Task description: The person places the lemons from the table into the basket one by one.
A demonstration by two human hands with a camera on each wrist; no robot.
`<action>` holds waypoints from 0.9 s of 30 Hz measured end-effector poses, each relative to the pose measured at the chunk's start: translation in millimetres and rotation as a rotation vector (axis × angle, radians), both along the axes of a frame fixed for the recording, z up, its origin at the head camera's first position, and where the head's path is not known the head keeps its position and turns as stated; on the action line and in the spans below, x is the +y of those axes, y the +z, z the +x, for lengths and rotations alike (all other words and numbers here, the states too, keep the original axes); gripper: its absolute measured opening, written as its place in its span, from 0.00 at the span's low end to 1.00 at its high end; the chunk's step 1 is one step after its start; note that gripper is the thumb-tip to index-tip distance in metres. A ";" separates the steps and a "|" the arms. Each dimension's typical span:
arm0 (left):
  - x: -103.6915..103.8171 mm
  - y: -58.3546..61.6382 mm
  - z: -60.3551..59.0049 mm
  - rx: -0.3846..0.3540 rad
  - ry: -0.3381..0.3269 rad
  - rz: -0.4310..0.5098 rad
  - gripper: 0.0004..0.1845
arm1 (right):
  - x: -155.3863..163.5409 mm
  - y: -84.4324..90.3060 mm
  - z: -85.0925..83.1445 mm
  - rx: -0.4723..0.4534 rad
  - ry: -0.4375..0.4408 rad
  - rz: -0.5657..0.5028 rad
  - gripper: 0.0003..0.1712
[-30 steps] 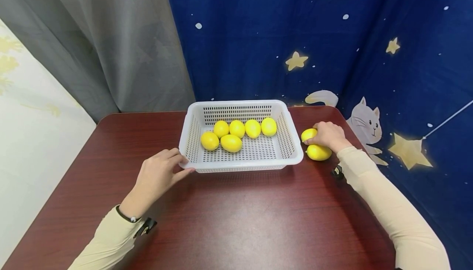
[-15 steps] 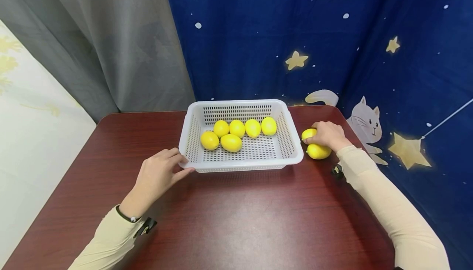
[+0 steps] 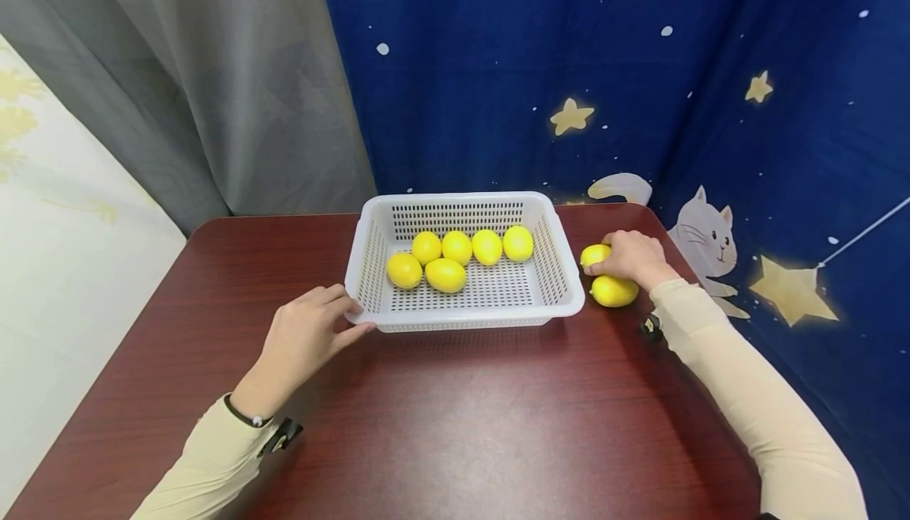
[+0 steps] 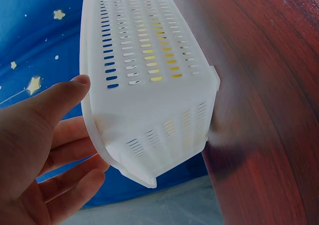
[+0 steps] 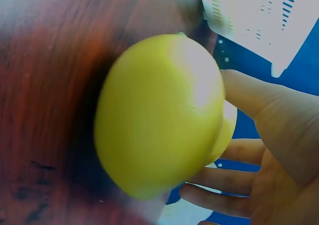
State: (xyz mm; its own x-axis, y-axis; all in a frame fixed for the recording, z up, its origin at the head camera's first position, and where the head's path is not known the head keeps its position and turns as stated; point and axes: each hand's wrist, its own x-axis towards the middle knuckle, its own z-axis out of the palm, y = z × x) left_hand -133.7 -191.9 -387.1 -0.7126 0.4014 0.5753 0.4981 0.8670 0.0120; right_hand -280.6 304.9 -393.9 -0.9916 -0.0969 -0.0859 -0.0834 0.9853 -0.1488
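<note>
A white perforated basket (image 3: pixel 554 271) stands on the dark red table and holds several yellow lemons (image 3: pixel 445 274). My left hand (image 3: pixel 351 316) pinches the basket's near-left corner rim. The left wrist view shows the thumb and fingers of that hand (image 4: pixel 89 120) on either side of the basket's rim (image 4: pixel 149 110). Right of the basket lie two more lemons. My right hand (image 3: pixel 601 256) curls over the far lemon (image 3: pixel 592 253), and the near lemon (image 3: pixel 614 291) lies against my wrist. In the right wrist view the near lemon (image 5: pixel 159 115) hides most of the far lemon (image 5: pixel 228 127) in my hand (image 5: pixel 214 135).
The table (image 3: pixel 462 425) ends close behind the basket at a blue star-patterned cloth (image 3: pixel 569 69) and a grey curtain (image 3: pixel 213 85). Its right edge runs just beyond the two loose lemons. Bare tabletop stretches in front of the basket and to its left.
</note>
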 end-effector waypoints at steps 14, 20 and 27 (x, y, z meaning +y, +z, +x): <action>-1.0 1.4 -0.7 -0.001 -0.003 -0.001 0.16 | -5.9 41.0 7.2 0.190 0.003 0.000 0.39; -0.7 1.4 -0.9 -0.007 -0.004 -0.004 0.16 | -11.7 49.1 11.0 0.205 0.023 0.023 0.41; -1.0 0.5 -0.6 0.000 -0.002 -0.002 0.16 | -22.6 66.7 14.3 0.247 0.054 0.052 0.40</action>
State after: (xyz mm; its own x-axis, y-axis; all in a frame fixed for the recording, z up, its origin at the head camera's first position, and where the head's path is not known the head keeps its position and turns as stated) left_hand -134.3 -193.0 -386.5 -0.7122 0.4038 0.5743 0.4996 0.8662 0.0105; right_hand -266.2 282.3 -327.2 -0.9766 -0.1521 0.1520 -0.1637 0.9843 -0.0666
